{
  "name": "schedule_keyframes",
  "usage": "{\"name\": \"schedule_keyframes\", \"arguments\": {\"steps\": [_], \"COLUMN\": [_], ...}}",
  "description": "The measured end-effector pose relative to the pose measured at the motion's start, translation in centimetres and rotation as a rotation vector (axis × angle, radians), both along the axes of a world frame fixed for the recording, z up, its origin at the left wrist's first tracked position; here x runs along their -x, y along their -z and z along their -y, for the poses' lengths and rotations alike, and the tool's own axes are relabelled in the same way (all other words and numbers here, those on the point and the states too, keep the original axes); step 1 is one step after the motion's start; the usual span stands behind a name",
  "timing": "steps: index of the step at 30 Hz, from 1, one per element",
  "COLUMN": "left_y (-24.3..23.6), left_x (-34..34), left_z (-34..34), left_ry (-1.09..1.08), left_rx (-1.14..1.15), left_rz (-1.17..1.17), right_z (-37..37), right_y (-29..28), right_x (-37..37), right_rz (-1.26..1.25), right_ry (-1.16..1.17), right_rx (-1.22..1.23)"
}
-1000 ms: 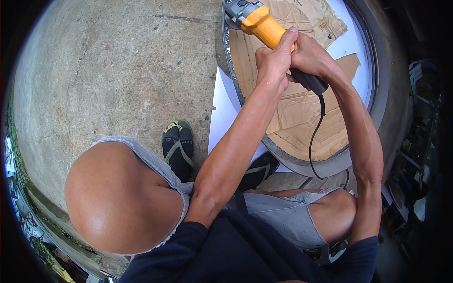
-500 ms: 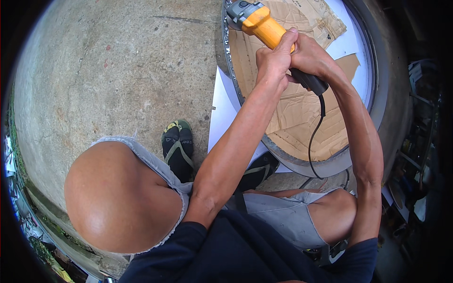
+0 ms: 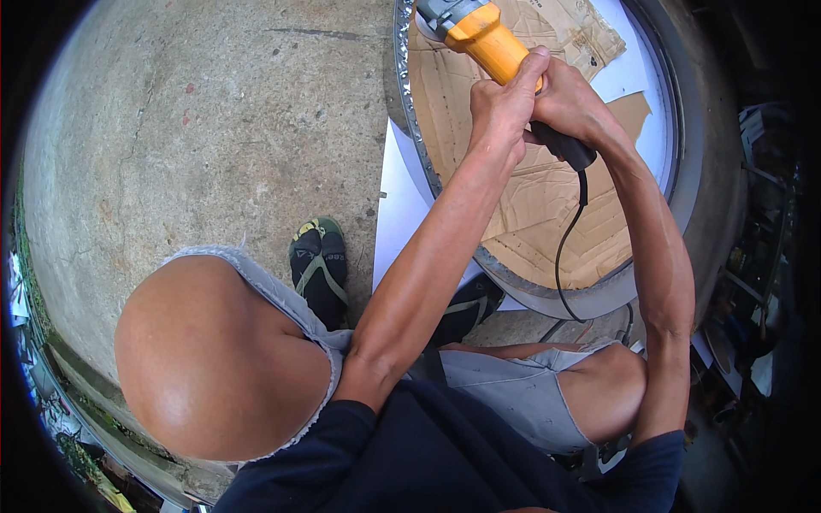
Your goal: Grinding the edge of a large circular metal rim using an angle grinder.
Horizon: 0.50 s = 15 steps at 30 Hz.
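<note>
An angle grinder with a yellow body, grey head and black rear end is held in both my hands. My left hand is wrapped round its body from the left. Beside it, my right hand is closed round the rear part. The grinder's head is close to the left inner side of a large metal ring, whose edge there looks rough and shiny. Whether the disc touches the metal I cannot tell. A black cord trails from the grinder's back end toward my knee.
Inside the ring lie brown cardboard sheets and a white sheet. Another white sheet pokes out under its left side. Concrete floor spreads to the left. My sandalled foot is near the ring; dark clutter stands at far right.
The grinder and both hands have shifted slightly right in the picture, and the grinder's head sits a little farther from the ring's left edge. Both hands keep their grip.
</note>
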<state>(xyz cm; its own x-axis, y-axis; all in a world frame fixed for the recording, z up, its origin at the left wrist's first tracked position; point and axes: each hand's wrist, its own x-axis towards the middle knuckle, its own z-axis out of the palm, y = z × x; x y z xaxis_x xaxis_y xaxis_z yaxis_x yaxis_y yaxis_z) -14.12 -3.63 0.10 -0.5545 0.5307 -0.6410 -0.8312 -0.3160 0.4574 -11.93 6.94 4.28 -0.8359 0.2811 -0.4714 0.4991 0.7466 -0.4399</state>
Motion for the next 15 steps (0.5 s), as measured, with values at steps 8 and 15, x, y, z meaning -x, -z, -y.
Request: {"name": "schedule_keyframes", "arguments": {"steps": [8,15], "left_y": [2.3,2.8], "left_x": [0.6,0.8], "left_z": [-0.1,0.1], "left_ry": [-0.059,-0.009], "left_rx": [-0.015,0.006], "left_rz": [-0.034,-0.079], "right_z": [0.6,0.9], "right_y": [1.8,1.5], "right_x": [0.6,1.3], "right_rz": [-0.091,-0.025], "right_ry": [-0.08,-0.049], "right_rx": [-0.051,-0.008]}}
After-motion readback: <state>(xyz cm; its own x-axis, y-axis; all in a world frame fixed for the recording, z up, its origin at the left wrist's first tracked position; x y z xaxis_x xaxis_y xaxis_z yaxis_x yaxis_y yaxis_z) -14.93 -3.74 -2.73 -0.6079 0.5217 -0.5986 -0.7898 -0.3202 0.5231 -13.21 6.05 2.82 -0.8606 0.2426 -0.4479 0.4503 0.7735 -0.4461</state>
